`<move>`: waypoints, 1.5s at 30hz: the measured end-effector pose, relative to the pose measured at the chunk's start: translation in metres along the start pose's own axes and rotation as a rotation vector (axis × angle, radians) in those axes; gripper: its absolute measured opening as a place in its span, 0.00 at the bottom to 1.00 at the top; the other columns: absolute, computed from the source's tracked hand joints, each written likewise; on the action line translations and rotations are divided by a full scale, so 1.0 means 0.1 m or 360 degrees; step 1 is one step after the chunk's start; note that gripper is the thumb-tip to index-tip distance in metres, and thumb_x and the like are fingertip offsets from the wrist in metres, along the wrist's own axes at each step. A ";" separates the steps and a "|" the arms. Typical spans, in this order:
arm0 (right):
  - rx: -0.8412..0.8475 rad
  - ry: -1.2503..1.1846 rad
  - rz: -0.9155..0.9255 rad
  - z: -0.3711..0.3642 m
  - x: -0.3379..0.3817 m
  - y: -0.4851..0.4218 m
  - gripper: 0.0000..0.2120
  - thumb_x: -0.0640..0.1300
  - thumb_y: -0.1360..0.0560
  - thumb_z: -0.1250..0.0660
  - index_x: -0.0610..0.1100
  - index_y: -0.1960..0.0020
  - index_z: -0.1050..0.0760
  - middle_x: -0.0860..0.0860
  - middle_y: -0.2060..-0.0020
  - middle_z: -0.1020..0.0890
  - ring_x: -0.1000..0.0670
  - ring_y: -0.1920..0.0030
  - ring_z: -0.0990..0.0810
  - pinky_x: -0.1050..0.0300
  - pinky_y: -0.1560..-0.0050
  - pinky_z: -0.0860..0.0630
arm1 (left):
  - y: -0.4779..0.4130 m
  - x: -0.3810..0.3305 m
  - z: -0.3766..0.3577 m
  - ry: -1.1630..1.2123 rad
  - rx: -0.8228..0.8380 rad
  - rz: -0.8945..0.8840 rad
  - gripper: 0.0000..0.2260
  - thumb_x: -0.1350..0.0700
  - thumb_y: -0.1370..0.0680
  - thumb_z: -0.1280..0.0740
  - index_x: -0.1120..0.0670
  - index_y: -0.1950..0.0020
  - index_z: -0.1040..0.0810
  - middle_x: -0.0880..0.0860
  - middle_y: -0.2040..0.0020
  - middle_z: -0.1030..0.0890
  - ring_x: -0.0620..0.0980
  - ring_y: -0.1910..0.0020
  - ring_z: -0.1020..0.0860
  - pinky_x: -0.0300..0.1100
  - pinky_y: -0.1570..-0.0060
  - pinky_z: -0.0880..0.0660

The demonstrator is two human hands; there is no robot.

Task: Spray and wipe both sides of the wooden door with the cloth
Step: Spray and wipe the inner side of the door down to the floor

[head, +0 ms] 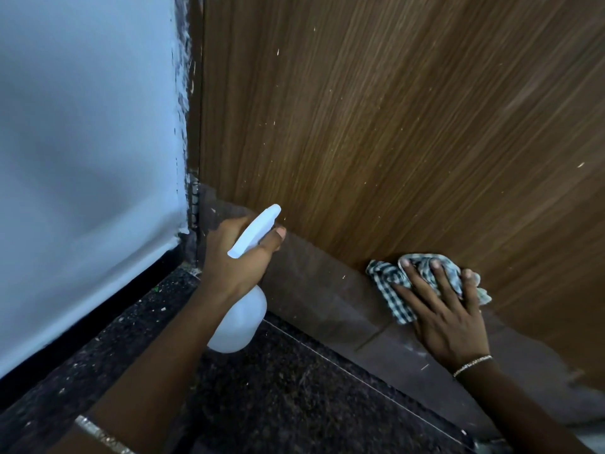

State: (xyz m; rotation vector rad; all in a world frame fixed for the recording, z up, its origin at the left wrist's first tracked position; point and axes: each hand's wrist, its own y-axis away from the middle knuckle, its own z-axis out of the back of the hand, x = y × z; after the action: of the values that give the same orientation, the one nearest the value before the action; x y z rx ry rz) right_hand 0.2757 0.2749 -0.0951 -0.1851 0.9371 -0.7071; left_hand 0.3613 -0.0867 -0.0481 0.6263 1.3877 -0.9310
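The wooden door (393, 132) fills the upper right, brown with vertical grain and small pale specks. My left hand (239, 257) grips a white spray bottle (244, 316) by its neck, nozzle pointing up at the door's lower left corner. My right hand (445, 306) lies flat, fingers spread, pressing a black-and-white checked cloth (391, 290) against the door's bottom edge where it meets the dark lower strip (320, 290).
A pale blue wall (85, 158) stands to the left, meeting the door frame (194, 142) with chipped paint. Dark speckled stone floor (288, 394) lies below. A black skirting band (82, 319) runs along the wall's foot.
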 end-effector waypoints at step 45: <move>-0.0485 -0.0392 0.0212 -0.32 2.24 -2.99 0.22 0.44 0.17 0.43 0.40 0.25 0.29 0.41 0.20 0.37 0.34 0.19 0.44 0.30 0.21 0.60 | -0.20 0.35 1.02 -0.0121 -0.0300 0.0084 0.10 0.46 0.28 0.29 0.52 0.62 0.18 0.53 0.67 0.17 0.57 0.67 0.20 0.54 0.62 0.22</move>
State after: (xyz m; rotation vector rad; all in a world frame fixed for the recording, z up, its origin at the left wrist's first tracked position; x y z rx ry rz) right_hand 0.1959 -0.0893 -0.1339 -0.4643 0.8083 -0.4049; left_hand 0.3972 -0.1886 -0.0671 0.4781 1.3660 -0.7640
